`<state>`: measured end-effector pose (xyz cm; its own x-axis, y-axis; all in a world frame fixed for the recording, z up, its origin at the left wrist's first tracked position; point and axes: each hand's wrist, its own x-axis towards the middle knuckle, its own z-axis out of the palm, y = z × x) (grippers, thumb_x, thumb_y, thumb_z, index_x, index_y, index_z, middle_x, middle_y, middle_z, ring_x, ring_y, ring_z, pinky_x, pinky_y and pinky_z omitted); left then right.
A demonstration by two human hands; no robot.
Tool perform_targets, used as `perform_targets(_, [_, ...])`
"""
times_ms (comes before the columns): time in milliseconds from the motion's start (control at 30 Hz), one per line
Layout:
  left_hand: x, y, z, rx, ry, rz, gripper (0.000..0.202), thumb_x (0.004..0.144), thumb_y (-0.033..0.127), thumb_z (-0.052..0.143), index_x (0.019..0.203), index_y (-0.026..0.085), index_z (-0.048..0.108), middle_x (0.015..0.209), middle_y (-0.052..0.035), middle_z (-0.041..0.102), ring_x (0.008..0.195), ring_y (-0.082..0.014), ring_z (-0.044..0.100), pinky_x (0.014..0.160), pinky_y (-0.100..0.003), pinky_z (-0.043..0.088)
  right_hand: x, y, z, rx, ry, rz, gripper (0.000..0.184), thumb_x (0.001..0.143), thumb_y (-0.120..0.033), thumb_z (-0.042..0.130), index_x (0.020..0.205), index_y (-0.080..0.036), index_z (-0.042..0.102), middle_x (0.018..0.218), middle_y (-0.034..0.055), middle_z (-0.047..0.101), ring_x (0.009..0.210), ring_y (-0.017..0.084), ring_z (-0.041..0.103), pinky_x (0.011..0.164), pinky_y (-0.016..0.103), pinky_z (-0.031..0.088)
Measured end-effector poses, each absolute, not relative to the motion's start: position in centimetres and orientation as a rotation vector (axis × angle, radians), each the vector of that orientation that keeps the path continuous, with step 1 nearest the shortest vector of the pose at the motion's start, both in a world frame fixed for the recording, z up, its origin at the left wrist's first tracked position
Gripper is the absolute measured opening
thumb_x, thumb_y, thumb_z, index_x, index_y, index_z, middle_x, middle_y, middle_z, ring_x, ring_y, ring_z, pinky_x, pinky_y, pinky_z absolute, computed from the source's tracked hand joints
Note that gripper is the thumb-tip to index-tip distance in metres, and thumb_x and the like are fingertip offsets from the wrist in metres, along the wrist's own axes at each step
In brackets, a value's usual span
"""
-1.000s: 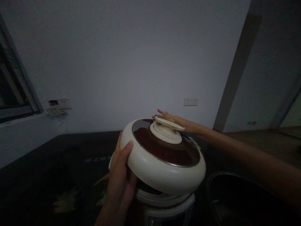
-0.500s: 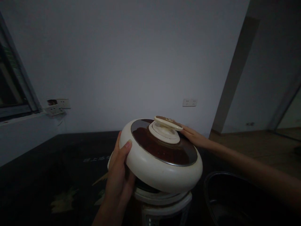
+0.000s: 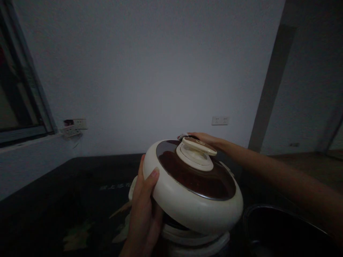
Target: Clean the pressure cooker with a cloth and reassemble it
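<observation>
A cream rice cooker lid (image 3: 198, 210) with a glossy brown top panel and an oval handle (image 3: 199, 146) is raised and tilted over the cooker body (image 3: 195, 246). My left hand (image 3: 146, 200) grips the lid's left rim, thumb on the outer face and fingers underneath. Behind the handle, on the lid's far side, is my right hand (image 3: 205, 138). A crumpled pale grey cloth (image 3: 183, 136) shows at its fingertips; the fingers are partly hidden by the handle.
A dark table (image 3: 91, 200) with pale printed lettering extends to the wall. At the lower right stands a black pot (image 3: 284, 228). Wall sockets (image 3: 219, 120) are behind, and a window (image 3: 21, 89) is at the left.
My right hand has moved up and left behind the handle, and the grey cloth at its fingertips has come into view. My left hand keeps hold of the lid. The whole view has shifted slightly.
</observation>
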<state>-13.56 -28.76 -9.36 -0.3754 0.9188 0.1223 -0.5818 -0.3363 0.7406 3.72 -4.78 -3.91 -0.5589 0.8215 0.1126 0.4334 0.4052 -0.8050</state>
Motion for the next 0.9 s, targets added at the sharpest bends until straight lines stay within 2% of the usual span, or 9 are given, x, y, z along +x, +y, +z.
perform_targets(267, [-13.3, -29.0, -9.0, 0.633, 0.740, 1.871, 0.093, 0.075, 0.033, 0.076, 0.154, 0.030, 0.026, 0.128, -0.0082, 0.066, 0.107, -0.0267, 0.068, 0.090, -0.035, 0.056, 0.3, -4.8, -0.2, -1.123, -2.518, 1.164, 0.039, 0.089, -0.052, 0.054, 0.091, -0.017, 0.073, 0.091, 0.0085, 0.076, 0.078, 0.021, 0.069, 0.074, 0.032, 0.056])
perform_targets(567, [-13.4, -29.0, -8.8, 0.649, 0.739, 1.872, 0.088, 0.078, 0.031, 0.074, 0.154, 0.029, 0.028, 0.127, -0.0098, 0.067, 0.104, -0.0268, 0.069, 0.093, -0.036, 0.055, -4.1, -5.5, 2.1, -1.224, -2.761, 0.998, 0.042, 0.082, -0.056, 0.066, 0.078, -0.015, 0.072, 0.076, 0.0067, 0.071, 0.073, 0.020, 0.067, 0.074, 0.033, 0.054])
perform_targets(667, [-13.5, -29.0, -8.8, 0.689, 0.696, 1.869, 0.086, 0.079, 0.030, 0.073, 0.154, 0.028, 0.029, 0.130, -0.0099, 0.065, 0.105, -0.0262, 0.069, 0.094, -0.035, 0.054, -5.1, -7.0, 2.8, -1.252, -2.788, 1.005, 0.046, 0.085, -0.059, 0.061, 0.083, -0.014, 0.072, 0.077, 0.0074, 0.071, 0.070, 0.020, 0.067, 0.067, 0.032, 0.055])
perform_targets(767, [-13.5, -29.0, -8.8, 0.702, 0.672, 1.867, 0.087, 0.079, 0.031, 0.073, 0.154, 0.028, 0.028, 0.132, -0.0100, 0.064, 0.108, -0.0269, 0.068, 0.096, -0.035, 0.053, -5.5, -9.3, 3.3, -1.243, -2.818, 1.128, 0.050, 0.090, -0.061, 0.052, 0.097, -0.015, 0.071, 0.081, 0.0071, 0.072, 0.067, 0.018, 0.066, 0.062, 0.030, 0.054])
perform_targets(900, [-13.4, -29.0, -8.9, 0.653, 0.677, 1.871, 0.090, 0.078, 0.029, 0.075, 0.154, 0.027, 0.028, 0.133, -0.0106, 0.063, 0.114, -0.0291, 0.064, 0.099, -0.037, 0.052, -5.7, -12.1, 3.7, -1.061, -2.909, 1.176, 0.051, 0.096, -0.057, 0.044, 0.110, -0.014, 0.068, 0.091, 0.0085, 0.073, 0.071, 0.018, 0.067, 0.072, 0.032, 0.056])
